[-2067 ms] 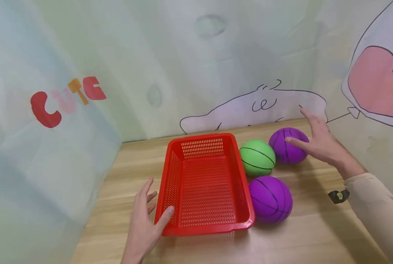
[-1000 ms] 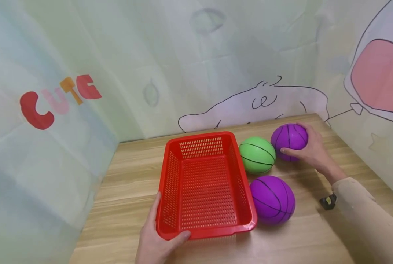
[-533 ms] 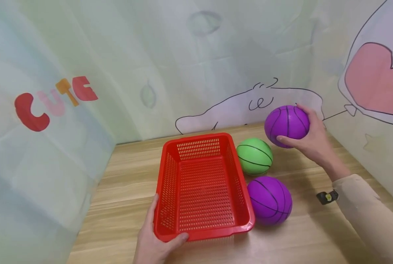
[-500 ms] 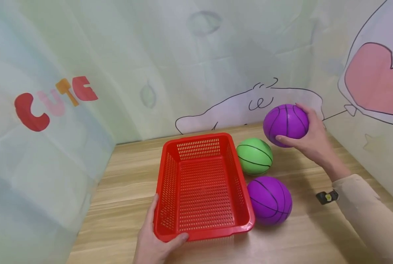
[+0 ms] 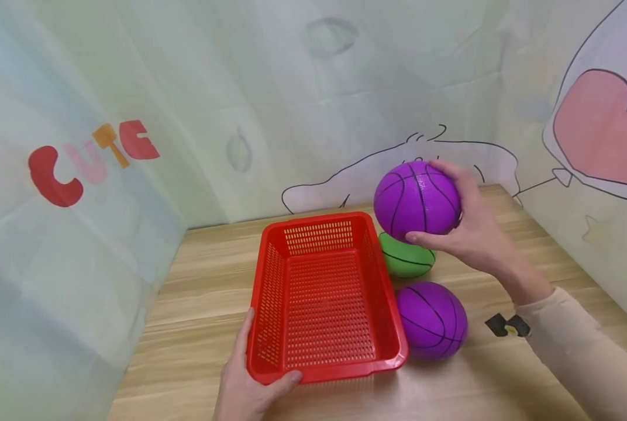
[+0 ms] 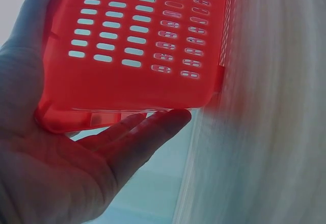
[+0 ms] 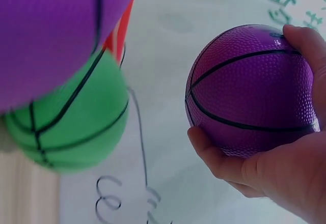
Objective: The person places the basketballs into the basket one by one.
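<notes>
My right hand (image 5: 474, 225) grips a purple toy basketball (image 5: 416, 199) and holds it in the air, with the thumb in front and fingers round its far side. Below it sits a green ball (image 5: 408, 260), partly hidden by the held one. A second purple ball (image 5: 432, 320) rests on the table against the right side of a red plastic basket (image 5: 340, 369). My left hand (image 5: 247, 374) holds the basket's near left corner, thumb over the rim. In the left wrist view, its fingers (image 6: 147, 140) lie along the basket's outside. The basket has nothing in it.
A wooden tabletop (image 5: 203, 280) carries everything. Light printed curtains (image 5: 229, 105) enclose it at the back and both sides. A small dark device (image 5: 508, 325) is at my right wrist, beside the beige sleeve (image 5: 571, 345).
My right hand reached the far purple ball, took hold, lifted it off the table and carried it left, over the green ball. My left hand moved onto the basket's corner and stays there.
</notes>
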Available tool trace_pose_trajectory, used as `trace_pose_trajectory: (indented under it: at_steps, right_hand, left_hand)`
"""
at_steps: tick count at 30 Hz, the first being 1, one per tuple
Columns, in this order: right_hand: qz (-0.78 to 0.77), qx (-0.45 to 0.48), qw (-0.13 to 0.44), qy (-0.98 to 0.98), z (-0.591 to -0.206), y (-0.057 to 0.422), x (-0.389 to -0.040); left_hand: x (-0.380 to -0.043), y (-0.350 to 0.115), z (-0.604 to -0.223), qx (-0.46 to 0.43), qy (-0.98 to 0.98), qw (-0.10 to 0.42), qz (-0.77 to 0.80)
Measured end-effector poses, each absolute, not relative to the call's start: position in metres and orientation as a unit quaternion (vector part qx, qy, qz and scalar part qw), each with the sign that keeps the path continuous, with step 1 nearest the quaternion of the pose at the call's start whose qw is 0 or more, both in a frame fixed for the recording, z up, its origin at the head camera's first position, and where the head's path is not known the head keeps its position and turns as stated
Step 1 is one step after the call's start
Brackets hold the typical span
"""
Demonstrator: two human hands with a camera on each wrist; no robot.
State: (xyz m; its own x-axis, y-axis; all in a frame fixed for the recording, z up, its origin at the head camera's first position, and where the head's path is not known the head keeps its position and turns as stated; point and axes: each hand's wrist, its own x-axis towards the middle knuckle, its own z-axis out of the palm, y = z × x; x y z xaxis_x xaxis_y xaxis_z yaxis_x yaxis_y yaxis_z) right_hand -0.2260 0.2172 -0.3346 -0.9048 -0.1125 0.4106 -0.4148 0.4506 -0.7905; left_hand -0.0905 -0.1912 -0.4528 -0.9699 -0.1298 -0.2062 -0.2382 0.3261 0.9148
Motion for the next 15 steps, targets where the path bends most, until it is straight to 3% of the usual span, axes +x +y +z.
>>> trace_pose_trajectory:
  at_steps: [15]
  right_hand:
    - [0.514,0.264,0.08,-0.812,-0.338,0.169,-0.199]
  left_hand:
    - [-0.089,-0.189,-0.452,-0.121,0.821,0.034,0.556]
